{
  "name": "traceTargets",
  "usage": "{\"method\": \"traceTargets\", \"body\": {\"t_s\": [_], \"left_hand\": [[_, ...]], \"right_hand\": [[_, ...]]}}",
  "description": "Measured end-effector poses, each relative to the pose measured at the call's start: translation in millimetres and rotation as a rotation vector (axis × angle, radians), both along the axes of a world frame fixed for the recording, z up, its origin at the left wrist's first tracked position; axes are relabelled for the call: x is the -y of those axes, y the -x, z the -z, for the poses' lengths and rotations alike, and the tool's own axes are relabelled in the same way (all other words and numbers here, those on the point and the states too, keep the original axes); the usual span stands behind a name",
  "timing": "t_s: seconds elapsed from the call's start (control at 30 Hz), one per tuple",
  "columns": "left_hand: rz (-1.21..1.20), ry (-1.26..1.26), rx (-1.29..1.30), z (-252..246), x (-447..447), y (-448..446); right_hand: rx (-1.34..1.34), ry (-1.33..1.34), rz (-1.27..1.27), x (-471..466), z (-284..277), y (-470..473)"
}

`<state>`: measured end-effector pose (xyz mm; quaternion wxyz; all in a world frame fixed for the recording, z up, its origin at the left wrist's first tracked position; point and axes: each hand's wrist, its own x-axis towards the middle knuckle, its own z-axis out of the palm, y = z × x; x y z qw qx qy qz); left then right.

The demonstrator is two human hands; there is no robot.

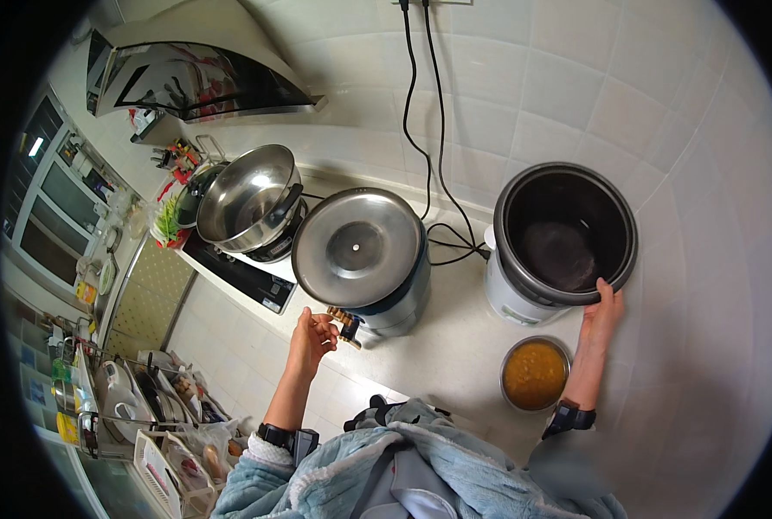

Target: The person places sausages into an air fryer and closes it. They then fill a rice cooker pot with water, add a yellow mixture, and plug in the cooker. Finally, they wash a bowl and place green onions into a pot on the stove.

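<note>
My right hand (603, 311) grips the front right rim of a dark inner pot (555, 233). The pot sits in or just over a white rice cooker (512, 308); how far it is raised is hard to tell. Only a little residue shows on its bottom. My left hand (314, 337) is loosely curled with nothing visible in it, close to a brown-and-black fitting (345, 324) on the front of a grey-blue bucket-like container (399, 305). A round metal lid (386, 266) covers that container. Whether my left fingers touch the fitting cannot be made out.
A metal bowl of orange-yellow soup (534, 375) stands near my right forearm. Black power cords (441, 162) hang down the tiled wall to the counter. Left, a steel pan (250, 201) rests by the black cooktop (230, 276), beneath a range hood (211, 81). Loaded racks (133, 402) stand lower left.
</note>
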<state>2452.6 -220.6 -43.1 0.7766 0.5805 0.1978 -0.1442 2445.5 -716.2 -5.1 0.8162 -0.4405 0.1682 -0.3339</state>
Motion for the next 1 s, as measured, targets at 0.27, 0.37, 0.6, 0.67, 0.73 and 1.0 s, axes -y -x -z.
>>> {"method": "traceTargets", "body": {"t_s": [0.27, 0.37, 0.6, 0.67, 0.73, 1.0], "left_hand": [[0.106, 0.058, 0.023, 2.7, -25.5, 32.9], [0.103, 0.093, 0.071, 14.4, -66.0, 55.5], [-0.018, 0.083, 0.050, 35.0, -226.5, 152.0], [-0.089, 0.069, 0.043, 34.7, -280.8, 192.3], [-0.160, 0.033, 0.028, 31.9, -332.4, 226.0], [-0.401, 0.181, 0.053, 39.5, -478.0, 292.4]], "right_hand": [[-0.034, 0.045, -0.196, 0.0, -79.9, 85.3], [-0.130, 0.070, -0.144, -41.5, -102.5, 107.7], [-0.134, -0.097, -0.920, -248.1, -105.2, 127.5], [-0.258, -0.068, -0.879, -311.2, -89.7, 124.8], [-0.296, -0.045, -0.928, -389.3, -62.4, 114.0], [-0.242, 0.036, -1.282, -696.7, 21.8, 71.7]]}}
